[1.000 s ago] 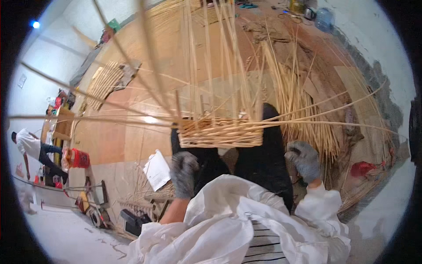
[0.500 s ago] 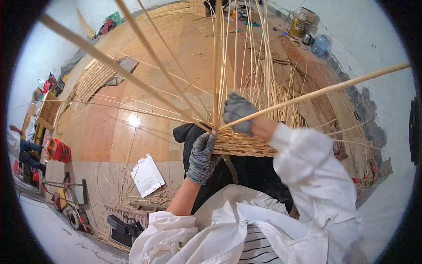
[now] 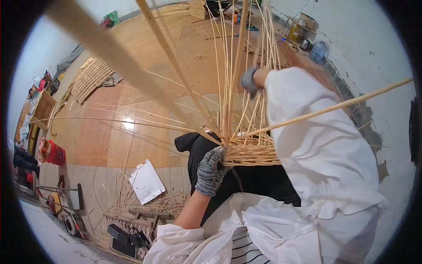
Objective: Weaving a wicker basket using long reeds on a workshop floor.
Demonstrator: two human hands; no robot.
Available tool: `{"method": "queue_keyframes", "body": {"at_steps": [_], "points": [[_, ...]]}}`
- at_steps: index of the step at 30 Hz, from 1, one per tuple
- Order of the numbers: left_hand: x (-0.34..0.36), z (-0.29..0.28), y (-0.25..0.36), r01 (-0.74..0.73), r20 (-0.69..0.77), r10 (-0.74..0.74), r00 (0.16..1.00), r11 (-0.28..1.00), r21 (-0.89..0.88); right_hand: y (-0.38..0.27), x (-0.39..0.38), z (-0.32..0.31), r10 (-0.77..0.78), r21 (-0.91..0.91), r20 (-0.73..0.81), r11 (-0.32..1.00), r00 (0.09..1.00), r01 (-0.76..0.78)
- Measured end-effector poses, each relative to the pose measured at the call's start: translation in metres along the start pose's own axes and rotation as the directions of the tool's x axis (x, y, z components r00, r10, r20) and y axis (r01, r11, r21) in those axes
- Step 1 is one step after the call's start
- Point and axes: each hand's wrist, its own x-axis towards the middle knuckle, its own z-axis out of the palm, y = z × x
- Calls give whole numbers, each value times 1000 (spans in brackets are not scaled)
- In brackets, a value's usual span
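Observation:
A partly woven wicker basket [image 3: 252, 155] rests on the black cloth [image 3: 263, 182] over my lap, its tall upright rods fanning out above the weave. My left hand [image 3: 212, 172], in a grey knitted glove, is closed on the basket's near left corner, at the foot of a thick corner rod [image 3: 226, 119]. Among the upright rods beyond the weave is my right hand [image 3: 249, 82], also gloved and blurred. Its fingers look curled, but what they hold is hidden. A thick rod [image 3: 334, 107] slants out to the right, passing across my right sleeve.
Left of me lie a white sheet of card [image 3: 147, 182], scattered wicker offcuts and a red bucket [image 3: 56, 153]. A woven mat [image 3: 94, 79] lies at the far left. A large blue water bottle [image 3: 318, 53] and a kettle [image 3: 305, 44] stand by the right wall.
My right hand has moved up and away from the basket's corner, farther among the upright rods. My left hand keeps its hold as the basket shifts slightly right and nearer in view.

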Motion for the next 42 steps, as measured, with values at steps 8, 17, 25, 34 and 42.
{"method": "queue_keyframes", "body": {"at_steps": [8,17,25,34,42], "points": [[14,8,2,-33,-46,26,999,987,-157,-102,-253,78,309,313,-792,946,526,-84],[21,5,11,-113,60,118,991,990,-87,-218,-228,117,492,699,-428,712,758,-68],[35,59,5,132,-257,-497,829,620,-773,-238,-98,74,485,546,-771,837,413,38],[53,72,-1,54,-265,-638,723,435,-899,-210,-77,71,426,502,-837,847,344,172],[117,33,-17,414,366,-494,789,-12,-910,-223,-156,161,561,184,9,-815,828,550]]}}
